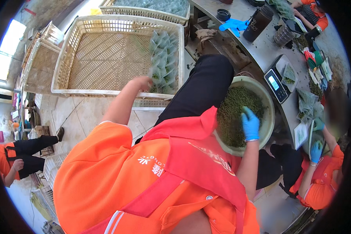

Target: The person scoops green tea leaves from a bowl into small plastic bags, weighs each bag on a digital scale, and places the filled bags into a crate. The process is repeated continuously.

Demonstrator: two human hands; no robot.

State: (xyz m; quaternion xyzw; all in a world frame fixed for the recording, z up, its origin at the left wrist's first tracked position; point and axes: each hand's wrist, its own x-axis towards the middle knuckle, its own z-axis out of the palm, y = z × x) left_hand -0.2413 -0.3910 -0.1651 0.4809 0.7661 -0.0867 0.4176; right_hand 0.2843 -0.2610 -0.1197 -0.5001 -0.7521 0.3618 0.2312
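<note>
Centrally, two hands [250, 124], one basin [270, 113].

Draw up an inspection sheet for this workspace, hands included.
Surface: grey bench, dark specks scattered on it.
Job's things: green granules in a pale basin; clear packets along the right side of a whitish crate; scale bearing one packet.
Clutter: loose blue glove and dark bottle on the bench.
Hands: left hand bare, by the packets' near end; right hand blue-gloved, at the granules; grips unclear.
Cables: nothing seen for certain.
Surroundings: people in orange at left, right and upper right; more crates at left.
</note>
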